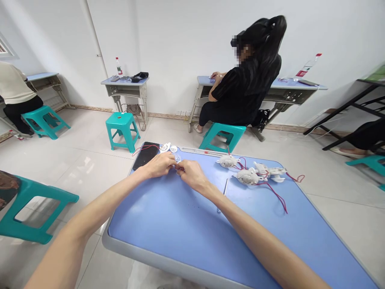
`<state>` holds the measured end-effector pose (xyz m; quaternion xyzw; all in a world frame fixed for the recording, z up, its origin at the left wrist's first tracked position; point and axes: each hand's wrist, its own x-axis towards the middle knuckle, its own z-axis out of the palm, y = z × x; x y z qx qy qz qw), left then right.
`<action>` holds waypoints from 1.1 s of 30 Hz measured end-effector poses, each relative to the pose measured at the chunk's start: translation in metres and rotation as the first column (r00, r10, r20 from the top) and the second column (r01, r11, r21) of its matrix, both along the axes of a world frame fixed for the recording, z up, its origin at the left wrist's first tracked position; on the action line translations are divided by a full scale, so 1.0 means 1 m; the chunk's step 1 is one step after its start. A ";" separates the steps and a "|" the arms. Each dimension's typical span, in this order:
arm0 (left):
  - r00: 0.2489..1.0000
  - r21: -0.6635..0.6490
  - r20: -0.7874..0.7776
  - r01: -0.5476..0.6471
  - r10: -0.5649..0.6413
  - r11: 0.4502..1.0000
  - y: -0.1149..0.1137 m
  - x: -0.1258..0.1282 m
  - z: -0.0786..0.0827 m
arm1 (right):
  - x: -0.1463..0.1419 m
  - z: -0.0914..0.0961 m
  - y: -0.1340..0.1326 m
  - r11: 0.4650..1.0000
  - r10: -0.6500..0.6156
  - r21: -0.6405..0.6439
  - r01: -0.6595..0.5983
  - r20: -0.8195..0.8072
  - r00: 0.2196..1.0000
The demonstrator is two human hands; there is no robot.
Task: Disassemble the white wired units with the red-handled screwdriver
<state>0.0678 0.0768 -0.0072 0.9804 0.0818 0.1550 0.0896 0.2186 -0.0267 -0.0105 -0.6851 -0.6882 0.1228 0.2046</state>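
The left hand (158,165) and right hand (192,175) meet low over a blue desk surface (180,237), with the fingers of both closed around a small clear plastic disc (177,158). The disc sits between the fingertips, just above the surface, and is partly hidden by them. Just beyond the left hand lies a black smartphone (146,155), with a loop of red wire (144,148) beside it and small white plastic parts (164,147) near the disc. To the right of the right hand lie white plastic housings (247,176) trailing red wires, and a thin metal screwdriver (224,192) lies just beside the right forearm. A metal strip (201,151) runs along the far edge. Farther off, a seated co-worker (252,76) faces another desk, next to a plastic bottle (306,66) whose red label is too small to read.
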 end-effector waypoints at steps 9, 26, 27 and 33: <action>0.999 0.002 0.039 -0.002 0.002 1.000 0.005 -0.004 -0.002 | -0.007 0.001 0.004 1.000 0.009 0.013 -0.009 0.020 1.000; 0.999 0.061 0.039 -0.004 0.002 0.998 0.005 -0.011 -0.001 | 0.004 0.017 -0.011 0.995 -0.026 0.090 0.031 -0.052 0.998; 0.999 0.064 0.036 -0.006 0.004 0.998 0.005 -0.012 0.001 | 0.009 0.019 -0.016 0.995 -0.036 0.096 0.041 -0.059 0.998; 0.998 0.088 0.054 -0.048 0.044 0.995 -0.003 -0.011 0.015 | 0.040 0.024 -0.059 0.987 -0.098 0.117 0.112 -0.120 0.988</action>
